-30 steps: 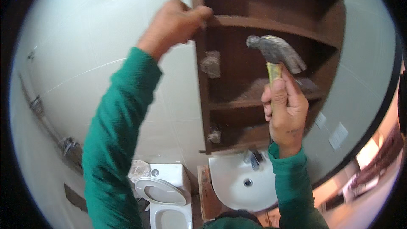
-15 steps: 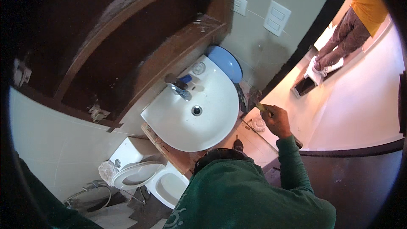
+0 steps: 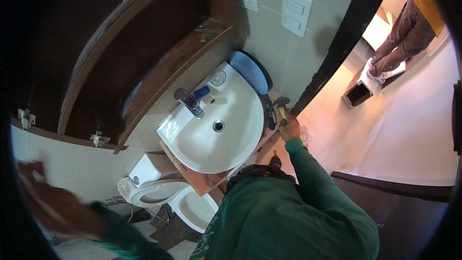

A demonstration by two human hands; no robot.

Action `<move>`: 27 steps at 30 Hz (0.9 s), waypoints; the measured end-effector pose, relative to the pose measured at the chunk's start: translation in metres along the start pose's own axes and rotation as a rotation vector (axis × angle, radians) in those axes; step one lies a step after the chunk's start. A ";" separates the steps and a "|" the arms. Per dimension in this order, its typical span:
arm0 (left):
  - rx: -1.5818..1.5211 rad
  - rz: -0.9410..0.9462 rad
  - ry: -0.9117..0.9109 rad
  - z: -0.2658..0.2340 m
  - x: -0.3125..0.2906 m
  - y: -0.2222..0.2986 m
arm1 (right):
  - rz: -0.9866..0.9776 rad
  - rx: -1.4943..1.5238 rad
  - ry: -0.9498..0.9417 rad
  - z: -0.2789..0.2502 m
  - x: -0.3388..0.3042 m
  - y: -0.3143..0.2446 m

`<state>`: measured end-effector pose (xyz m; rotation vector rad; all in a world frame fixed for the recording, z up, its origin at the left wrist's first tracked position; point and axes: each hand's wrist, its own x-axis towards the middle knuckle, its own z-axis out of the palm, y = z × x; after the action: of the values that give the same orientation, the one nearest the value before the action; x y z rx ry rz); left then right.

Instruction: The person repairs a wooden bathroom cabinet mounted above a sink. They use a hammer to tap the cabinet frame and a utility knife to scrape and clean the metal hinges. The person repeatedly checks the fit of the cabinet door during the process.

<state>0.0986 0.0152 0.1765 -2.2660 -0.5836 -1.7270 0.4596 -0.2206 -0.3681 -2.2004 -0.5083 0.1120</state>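
Note:
My right hand [image 3: 289,128] is closed around the yellow-wrapped handle of a hammer [image 3: 282,112]. Its dark head points toward the wall, beside the right rim of the white washbasin [image 3: 231,149]. Several dark tools [image 3: 269,110] lie close to that hand, and I cannot make out their kinds. At the far left my left hand [image 3: 62,207] is raised below the brown cabinet [image 3: 144,86]. Motion smears its fingers, and I see nothing clear in them. The basin carries a metal tap [image 3: 188,102] with a small blue object [image 3: 201,92] beside it.
A blue basin [image 3: 249,73] leans at the wall behind the washbasin. The white toilet [image 3: 192,207] stands lower left, its lid raised. Cabinet hinges [image 3: 99,139] stick out at left. Past the dark door frame [image 3: 344,43], a person in yellow [image 3: 406,33] stands on a white box-shaped piece [image 3: 365,86].
My right hand has moved left and slightly up with the hammer, toward the tools beside the washbasin. My left hand has risen into view at the left. The view has shifted a little.

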 end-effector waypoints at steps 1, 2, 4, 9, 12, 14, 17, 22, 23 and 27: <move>-0.111 -0.098 -0.156 0.004 -0.048 0.026 | -0.015 0.008 -0.015 -0.001 0.001 0.005; -0.332 -0.257 -0.398 0.031 -0.098 0.064 | -0.028 0.013 -0.017 -0.001 0.003 0.013; -0.684 -0.595 -0.934 0.095 -0.176 0.128 | -0.133 0.041 -0.042 -0.009 0.002 0.026; -0.454 -0.349 -1.436 0.248 -0.331 0.197 | -0.042 -0.036 -0.218 -0.045 -0.015 0.034; -0.148 -0.380 -1.607 0.316 -0.413 0.234 | -0.201 -0.007 -0.161 -0.067 -0.025 0.050; -0.041 -0.371 -1.661 0.354 -0.463 0.248 | -0.287 -0.044 -0.101 -0.084 -0.032 0.057; 0.032 -0.329 -1.692 0.383 -0.480 0.255 | -0.217 -0.066 -0.132 -0.108 -0.045 0.065; -0.039 -0.357 -1.616 0.363 -0.455 0.257 | -0.112 -0.094 -0.241 -0.126 -0.045 0.061; -0.085 -0.325 -1.581 0.355 -0.460 0.259 | -0.155 -0.072 -0.226 -0.122 -0.044 0.063; -0.269 -0.368 -1.447 0.259 -0.411 0.248 | -0.248 -0.014 -0.311 -0.096 -0.028 0.057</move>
<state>0.3414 -0.1695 -0.2764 -3.4695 -1.0381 0.1333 0.4766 -0.3338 -0.3537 -2.1242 -0.9523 0.3211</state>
